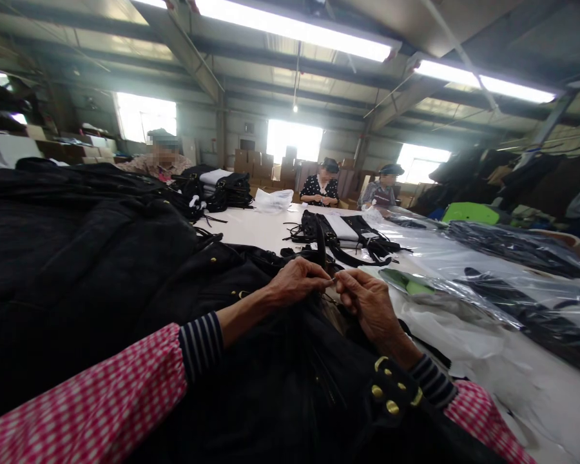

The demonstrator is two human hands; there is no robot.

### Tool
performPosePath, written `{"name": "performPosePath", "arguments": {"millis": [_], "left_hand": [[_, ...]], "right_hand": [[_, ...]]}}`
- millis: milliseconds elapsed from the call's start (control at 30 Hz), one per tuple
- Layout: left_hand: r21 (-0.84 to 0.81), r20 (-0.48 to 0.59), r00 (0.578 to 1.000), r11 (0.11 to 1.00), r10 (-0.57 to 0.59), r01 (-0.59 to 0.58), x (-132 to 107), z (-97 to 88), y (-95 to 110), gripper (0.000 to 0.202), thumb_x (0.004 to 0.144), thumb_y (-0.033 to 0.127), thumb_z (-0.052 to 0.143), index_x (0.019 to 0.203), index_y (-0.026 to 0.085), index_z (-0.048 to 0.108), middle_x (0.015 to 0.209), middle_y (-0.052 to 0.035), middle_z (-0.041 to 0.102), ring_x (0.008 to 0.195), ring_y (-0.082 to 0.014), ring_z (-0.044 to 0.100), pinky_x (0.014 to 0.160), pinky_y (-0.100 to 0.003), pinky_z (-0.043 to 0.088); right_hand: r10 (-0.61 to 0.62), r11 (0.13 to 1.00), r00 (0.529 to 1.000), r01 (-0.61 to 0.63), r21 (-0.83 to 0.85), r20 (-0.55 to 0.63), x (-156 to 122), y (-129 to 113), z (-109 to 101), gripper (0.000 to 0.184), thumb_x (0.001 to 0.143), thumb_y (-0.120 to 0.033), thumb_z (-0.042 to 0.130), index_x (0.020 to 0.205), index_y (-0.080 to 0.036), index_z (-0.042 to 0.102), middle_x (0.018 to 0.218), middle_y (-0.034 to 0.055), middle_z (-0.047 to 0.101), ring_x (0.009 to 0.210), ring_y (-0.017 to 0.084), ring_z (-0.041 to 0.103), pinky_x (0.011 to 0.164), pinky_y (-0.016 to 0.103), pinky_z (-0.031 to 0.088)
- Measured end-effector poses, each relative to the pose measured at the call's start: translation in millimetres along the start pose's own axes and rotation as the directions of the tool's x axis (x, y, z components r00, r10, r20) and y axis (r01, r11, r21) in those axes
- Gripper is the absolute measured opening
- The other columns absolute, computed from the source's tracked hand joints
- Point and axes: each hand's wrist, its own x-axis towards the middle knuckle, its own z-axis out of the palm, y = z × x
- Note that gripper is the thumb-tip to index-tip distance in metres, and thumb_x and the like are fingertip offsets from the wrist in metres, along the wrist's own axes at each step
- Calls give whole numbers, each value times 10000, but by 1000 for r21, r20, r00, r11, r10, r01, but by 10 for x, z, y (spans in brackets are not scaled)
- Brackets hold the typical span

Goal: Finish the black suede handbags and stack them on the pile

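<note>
lying beneath both hands (297,281) (370,306), a black bag (280,367); hands pinched on a small thing (334,280), indistinct

No text, label, brand, number or sign can be read here.

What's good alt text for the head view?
Left hand and right hand pinch close together over a black bag with gold studs. Beyond, more black bags lie on a white table, with three people farther back.
</note>
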Motion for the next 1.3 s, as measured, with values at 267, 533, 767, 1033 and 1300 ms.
{"name": "performPosePath", "arguments": {"millis": [267,533,767,1033,1300], "left_hand": [[228,-52,998,973,-24,35,-24,26,100,249,874,428,629,908,263,811,819,21,757,834,-176,672,722,-249,427],[310,-30,999,951,22,-11,-26,50,81,190,867,349,623,903,308,805,855,41,761,896,-187,670,734,-259,405],[424,-2,999,905,35,-31,-32,64,84,214,866,326,594,925,318,799,896,23,769,922,-211,679,766,-286,407],[529,8,998,847,66,-60,-49,95,60,251,889,328,548,966,319,787,964,20,776,947,-214,683,769,-283,426],[626,106,993,773,50,-106,-53,81,66,257,903,332,550,967,320,799,904,-9,750,949,-231,653,754,-289,402]], "right_hand": [[68,994,998,-66,-92,14,-43,-28,3,336,752,-466,810,782,-150,698,646,-5,618,417,47,428,339,167,242],[85,987,996,-81,-140,26,-32,-17,-19,326,751,-450,812,759,-150,687,657,-2,626,416,40,425,343,161,233],[100,974,994,-91,-208,34,-41,-7,-23,340,755,-461,804,724,-153,664,632,-4,613,416,45,411,350,169,223],[126,938,988,-91,-336,84,-30,-57,-32,393,764,-525,758,707,-157,635,589,-13,566,435,61,377,394,205,209],[10,769,976,131,-626,217,-69,-67,-53,374,898,-477,618,686,-168,616,605,-19,529,527,99,406,483,238,301]]}}
